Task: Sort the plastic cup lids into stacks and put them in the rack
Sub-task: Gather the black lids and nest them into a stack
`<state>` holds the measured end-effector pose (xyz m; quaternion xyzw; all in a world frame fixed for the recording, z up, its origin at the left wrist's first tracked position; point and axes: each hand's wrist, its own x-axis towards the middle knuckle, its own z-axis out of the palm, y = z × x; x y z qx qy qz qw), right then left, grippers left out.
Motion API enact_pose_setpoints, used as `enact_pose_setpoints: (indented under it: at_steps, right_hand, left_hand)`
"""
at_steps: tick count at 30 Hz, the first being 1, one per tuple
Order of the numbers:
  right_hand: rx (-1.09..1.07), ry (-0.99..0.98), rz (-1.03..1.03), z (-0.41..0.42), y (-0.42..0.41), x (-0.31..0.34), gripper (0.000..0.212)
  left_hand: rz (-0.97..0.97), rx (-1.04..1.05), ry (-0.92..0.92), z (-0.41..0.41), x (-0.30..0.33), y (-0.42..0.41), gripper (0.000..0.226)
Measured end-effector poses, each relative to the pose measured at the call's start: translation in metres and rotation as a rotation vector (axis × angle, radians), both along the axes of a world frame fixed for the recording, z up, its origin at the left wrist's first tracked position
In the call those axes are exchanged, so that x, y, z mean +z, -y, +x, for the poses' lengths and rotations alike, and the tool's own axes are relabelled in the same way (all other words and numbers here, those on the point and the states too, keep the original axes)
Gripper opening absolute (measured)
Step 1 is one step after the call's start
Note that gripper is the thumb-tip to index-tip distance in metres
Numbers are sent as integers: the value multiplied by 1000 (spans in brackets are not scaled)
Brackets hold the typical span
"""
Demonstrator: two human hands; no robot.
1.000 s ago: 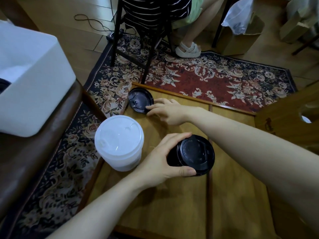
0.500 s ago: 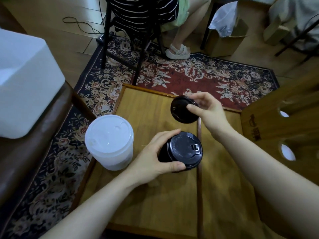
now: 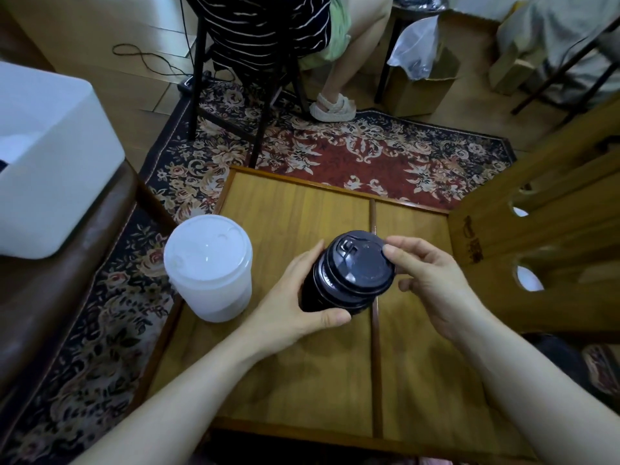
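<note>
A stack of black cup lids (image 3: 330, 290) stands on the wooden table (image 3: 288, 380), and my left hand (image 3: 295, 307) grips its side. My right hand (image 3: 426, 280) pinches the rim of the top black lid (image 3: 360, 266), which sits on that stack. A stack of white lids (image 3: 209, 266) stands at the table's left edge, apart from both hands. The wooden rack (image 3: 536, 236), with round holes in its side, stands at the right.
A white bin (image 3: 50, 156) rests on a brown ledge at the left. A patterned rug (image 3: 335, 152) lies beyond the table. A person sits on a black chair (image 3: 235, 95) at the far side, with cardboard boxes (image 3: 422, 85) next to them.
My right hand picked a single black lid from the table's far left corner, carried it over and set it on the black stack. My left hand kept its grip on the stack.
</note>
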<state>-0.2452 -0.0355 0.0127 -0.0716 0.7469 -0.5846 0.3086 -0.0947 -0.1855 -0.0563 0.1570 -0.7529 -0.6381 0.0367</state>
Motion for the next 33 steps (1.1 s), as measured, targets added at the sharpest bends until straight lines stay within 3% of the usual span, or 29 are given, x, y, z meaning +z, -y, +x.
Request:
enact_pose_setpoints:
  at_steps: [6, 17, 22, 26, 33]
  right_hand:
    - [21, -121, 68, 14, 1, -6, 20]
    - [86, -108, 100, 28, -7, -11, 24]
    - [78, -12, 69, 30, -8, -12, 34]
    - [52, 162, 74, 29, -8, -22, 41]
    - [139, 342, 57, 34, -11, -27, 40]
  left_hand:
    - [10, 11, 1, 2, 1, -6, 103]
    - [210, 181, 42, -7, 2, -18, 100]
    - [201, 196, 57, -8, 2, -20, 90]
    - [226, 217, 36, -9, 2, -19, 97]
    - [461, 248, 5, -7, 3, -20, 85]
